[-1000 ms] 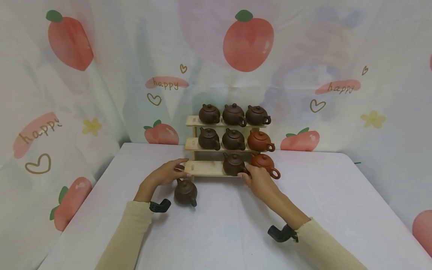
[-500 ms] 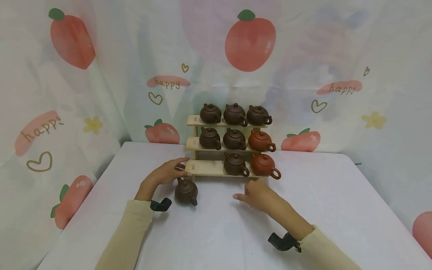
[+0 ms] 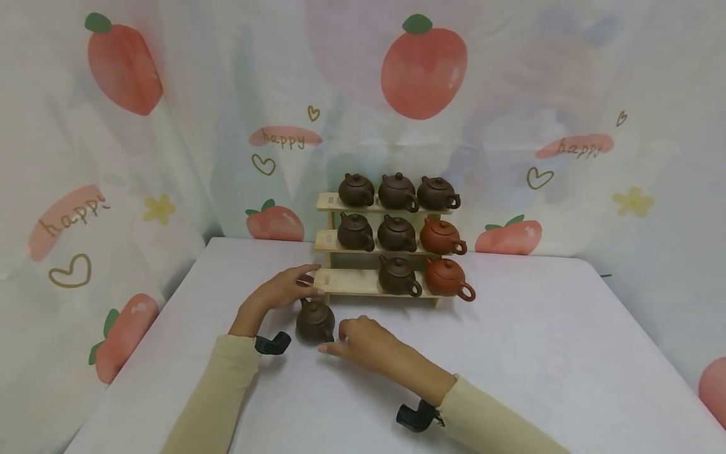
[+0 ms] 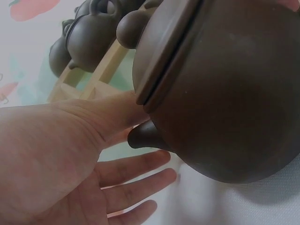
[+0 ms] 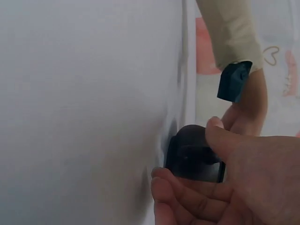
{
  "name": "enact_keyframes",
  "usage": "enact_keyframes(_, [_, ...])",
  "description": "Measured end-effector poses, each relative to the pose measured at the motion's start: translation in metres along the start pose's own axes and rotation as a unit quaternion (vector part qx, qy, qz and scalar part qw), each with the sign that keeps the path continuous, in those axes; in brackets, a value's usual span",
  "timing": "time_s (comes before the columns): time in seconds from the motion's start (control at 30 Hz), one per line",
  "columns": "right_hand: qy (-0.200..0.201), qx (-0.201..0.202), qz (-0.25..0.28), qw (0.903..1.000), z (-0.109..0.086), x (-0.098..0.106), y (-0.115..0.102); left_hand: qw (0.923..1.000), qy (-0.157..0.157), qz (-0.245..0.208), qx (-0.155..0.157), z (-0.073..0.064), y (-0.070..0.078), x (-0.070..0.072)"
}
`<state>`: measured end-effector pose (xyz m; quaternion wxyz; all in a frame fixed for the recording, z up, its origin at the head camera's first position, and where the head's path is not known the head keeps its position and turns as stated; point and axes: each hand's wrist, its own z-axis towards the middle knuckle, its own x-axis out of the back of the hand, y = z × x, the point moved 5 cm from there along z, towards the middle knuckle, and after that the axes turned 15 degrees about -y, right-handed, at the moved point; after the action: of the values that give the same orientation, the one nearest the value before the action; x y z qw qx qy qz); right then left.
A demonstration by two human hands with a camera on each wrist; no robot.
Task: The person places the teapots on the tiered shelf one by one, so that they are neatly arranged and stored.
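Observation:
A dark brown teapot (image 3: 315,321) stands on the white table before the left end of a wooden tiered rack (image 3: 348,282). My left hand (image 3: 278,290) grips the end of the lowest shelf, thumb in front and index finger behind. In the left wrist view this teapot (image 4: 234,93) hides part of the hand; the other fingers (image 4: 136,187) are spread and straight. My right hand (image 3: 371,343) is at the teapot's handle side, thumb apart from the bent fingers. The right wrist view shows the teapot (image 5: 190,136) beyond the gap between thumb and fingers; contact is unclear.
Several dark brown teapots (image 3: 398,192) fill the upper shelves, with a reddish teapot (image 3: 441,236) on the middle shelf's right. The lowest shelf bears a dark teapot (image 3: 397,275) and a reddish teapot (image 3: 445,276). A fruit-print curtain (image 3: 488,157) hangs behind the table (image 3: 527,334).
My right hand has let go of the dark teapot on the lowest shelf. It has drawn back and moved left to the teapot on the table. The left hand has stayed put.

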<state>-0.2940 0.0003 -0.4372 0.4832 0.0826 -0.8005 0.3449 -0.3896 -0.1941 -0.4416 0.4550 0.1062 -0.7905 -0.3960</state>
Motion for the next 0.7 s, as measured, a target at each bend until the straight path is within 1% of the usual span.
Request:
enact_keyframes(0.1, [0.004,0.013,-0.018,0.9997,0.005,-0.002,-0.007,1.0000,-0.003,-0.006,-0.001,0.000,0.001,-0.002])
enact_keyframes(0.2, [0.001,0.024,-0.032,0.9992,0.005,-0.004,-0.009,1.0000,-0.005,-0.007,-0.002,0.000,0.001,-0.002])
enact_keyframes(0.33, [0.002,0.040,-0.051,0.9979,-0.005,-0.001,-0.008,1.0000,-0.002,-0.005,-0.001,0.001,0.000,-0.002])
enact_keyframes(0.47, [-0.019,0.055,-0.045,0.9973,-0.017,0.001,-0.001,1.0000,-0.001,-0.002,0.000,0.002,0.001,-0.001])
enact_keyframes(0.57, [-0.035,0.058,-0.039,0.9969,-0.024,0.000,0.005,1.0000,-0.001,0.001,0.000,0.001,0.001,-0.001])
enact_keyframes(0.7, [-0.031,0.041,-0.043,0.9977,-0.028,-0.001,0.006,1.0000,0.001,0.001,0.001,0.000,0.002,-0.001])
